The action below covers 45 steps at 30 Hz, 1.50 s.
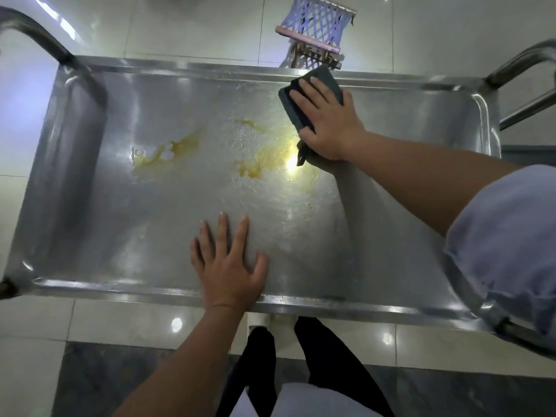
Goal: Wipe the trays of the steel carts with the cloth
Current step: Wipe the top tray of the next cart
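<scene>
My left grip (229, 266) lies flat and open on the wet steel tray (120, 212), yellow stains (180, 145) beyond it; my right grip (326, 121) presses the dark cloth (325, 78) at the far rim, above pale floor tiles (195, 25).

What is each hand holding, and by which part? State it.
Nothing is gripped. The right hand presses flat on the dark cloth, fingers straight across its top. The left hand rests on the tray.
</scene>
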Each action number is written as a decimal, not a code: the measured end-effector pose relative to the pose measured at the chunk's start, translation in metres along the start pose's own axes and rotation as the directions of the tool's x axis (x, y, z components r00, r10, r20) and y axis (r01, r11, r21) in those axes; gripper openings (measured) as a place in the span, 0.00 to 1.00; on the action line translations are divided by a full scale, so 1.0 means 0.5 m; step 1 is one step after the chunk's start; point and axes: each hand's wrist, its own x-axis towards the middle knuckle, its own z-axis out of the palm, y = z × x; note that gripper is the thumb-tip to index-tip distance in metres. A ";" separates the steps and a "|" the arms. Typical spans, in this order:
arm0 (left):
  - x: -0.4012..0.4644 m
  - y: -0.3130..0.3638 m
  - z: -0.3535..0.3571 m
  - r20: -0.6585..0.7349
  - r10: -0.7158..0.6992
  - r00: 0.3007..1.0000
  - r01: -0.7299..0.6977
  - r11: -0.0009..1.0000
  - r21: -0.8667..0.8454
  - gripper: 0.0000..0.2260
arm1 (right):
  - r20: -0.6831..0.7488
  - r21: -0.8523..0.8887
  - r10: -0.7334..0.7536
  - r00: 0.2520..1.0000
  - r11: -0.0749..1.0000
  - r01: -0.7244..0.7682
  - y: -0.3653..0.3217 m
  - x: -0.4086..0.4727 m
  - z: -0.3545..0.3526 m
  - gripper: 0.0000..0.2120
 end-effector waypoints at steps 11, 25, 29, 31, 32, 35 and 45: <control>-0.004 0.004 -0.003 -0.011 -0.023 1.000 0.023 1.000 -0.007 0.32 | -0.062 0.041 -0.150 0.987 0.987 0.153 -0.074 -0.254 0.090 0.36; -0.007 0.010 -0.024 0.079 -0.026 0.997 0.027 0.999 -0.020 0.32 | 0.029 0.161 0.181 0.983 0.970 -0.183 -0.193 -0.590 0.165 0.37; -0.008 0.011 -0.028 0.101 -0.026 0.995 0.029 0.999 -0.030 0.32 | 0.047 0.196 0.291 0.956 0.935 -0.294 -0.257 -0.642 0.170 0.38; -0.008 0.010 -0.030 0.097 -0.017 0.995 0.021 0.999 -0.040 0.31 | 0.027 0.198 0.317 0.948 0.928 -0.316 -0.301 -0.658 0.183 0.41; -0.008 0.010 -0.031 0.095 -0.010 0.995 0.015 0.999 -0.047 0.31 | 0.007 0.197 0.328 0.945 0.926 -0.323 -0.322 -0.661 0.191 0.42; -0.009 0.007 -0.030 0.091 -0.005 0.996 0.011 0.997 -0.073 0.30 | -0.057 0.198 0.346 0.937 0.923 -0.329 -0.371 -0.647 0.209 0.43; -0.007 -0.003 -0.020 0.055 -0.010 0.998 0.015 0.995 -0.101 0.30 | -0.172 0.295 0.368 0.914 0.904 -0.309 -0.497 -0.556 0.202 0.29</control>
